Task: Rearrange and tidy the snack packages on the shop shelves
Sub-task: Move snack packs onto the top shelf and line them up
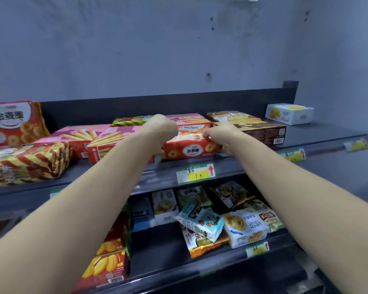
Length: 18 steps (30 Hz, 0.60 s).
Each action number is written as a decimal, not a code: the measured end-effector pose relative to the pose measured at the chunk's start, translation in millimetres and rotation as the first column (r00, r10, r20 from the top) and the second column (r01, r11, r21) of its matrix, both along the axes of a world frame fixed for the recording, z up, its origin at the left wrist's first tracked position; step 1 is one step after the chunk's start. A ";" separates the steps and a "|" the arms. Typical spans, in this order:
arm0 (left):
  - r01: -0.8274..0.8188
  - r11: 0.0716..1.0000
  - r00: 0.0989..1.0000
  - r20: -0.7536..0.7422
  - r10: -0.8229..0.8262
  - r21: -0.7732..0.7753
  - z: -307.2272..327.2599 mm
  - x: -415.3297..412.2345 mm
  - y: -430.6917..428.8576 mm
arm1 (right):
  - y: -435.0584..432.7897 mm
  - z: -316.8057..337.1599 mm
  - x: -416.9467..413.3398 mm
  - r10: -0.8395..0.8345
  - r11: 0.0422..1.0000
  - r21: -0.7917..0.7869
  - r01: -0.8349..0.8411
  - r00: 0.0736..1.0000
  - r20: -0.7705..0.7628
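Head view looks onto the upper shelf (pixel 319 134), where a red biscuit pack (pixel 191 150) lies flat at the front edge, between a pink wafer box (pixel 106 139) and a brown box (pixel 263 129). The right hand (pixel 221 134) grips its right end with curled fingers. The left hand (pixel 165 129) sits at its left end, fingers hidden, so I cannot tell its grip. The film-wrapped pack is probably light, slippery and brittle inside, so it is best held gently by both short ends.

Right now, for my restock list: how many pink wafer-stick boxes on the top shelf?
3 pink boxes: two left of the left hand, one farther back to its right. Others may be hidden.
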State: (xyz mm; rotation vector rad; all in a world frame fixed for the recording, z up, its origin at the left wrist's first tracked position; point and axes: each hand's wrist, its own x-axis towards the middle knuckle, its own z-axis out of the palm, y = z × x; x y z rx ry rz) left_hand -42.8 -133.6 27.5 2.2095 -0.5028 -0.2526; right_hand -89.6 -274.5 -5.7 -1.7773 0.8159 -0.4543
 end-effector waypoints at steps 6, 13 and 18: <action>-0.187 0.943 0.956 -0.271 0.111 -0.276 -4.9 -2.8 -7.4 | -5.8 0.2 -3.4 -0.039 0.999 -0.001 0.040 0.997 0.067; -0.288 0.835 0.920 -0.377 0.105 -0.470 -2.6 -21.7 -7.5 | -8.1 6.1 -20.0 0.012 0.995 0.090 -0.044 0.945 0.326; -0.335 0.746 0.940 -0.259 0.222 -0.575 5.0 -30.2 8.3 | 8.2 15.6 -24.3 0.087 0.989 0.068 -0.132 0.886 0.455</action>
